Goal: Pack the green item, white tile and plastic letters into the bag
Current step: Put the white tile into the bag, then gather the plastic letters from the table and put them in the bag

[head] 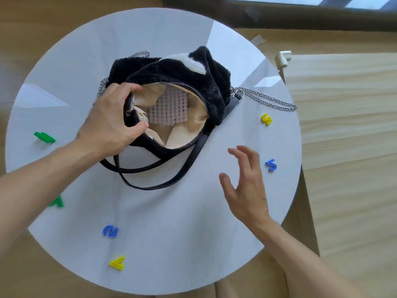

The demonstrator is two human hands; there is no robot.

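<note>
A black furry bag (pixel 182 72) with a beige lining lies unzipped on the round white table (pixel 150 211). The white studded tile (pixel 169 106) rests inside it. My left hand (pixel 111 121) grips the bag's zipper edge and holds the mouth wide. My right hand (pixel 245 186) hovers over the table to the right of the bag, fingers spread, holding nothing. Plastic letters lie scattered: a yellow one (pixel 266 119) and a blue one (pixel 271 164) right of my right hand, a green piece (pixel 44 137) at far left, a green letter (pixel 57 202) partly behind my left forearm, a blue one (pixel 110 231) and a yellow one (pixel 117 263) near the front.
The bag's black straps (pixel 163 181) loop toward me and its metal chain (pixel 268 100) trails to the right. A wooden floor surrounds the table; a wooden surface with a white corner guard (pixel 282 59) stands at right.
</note>
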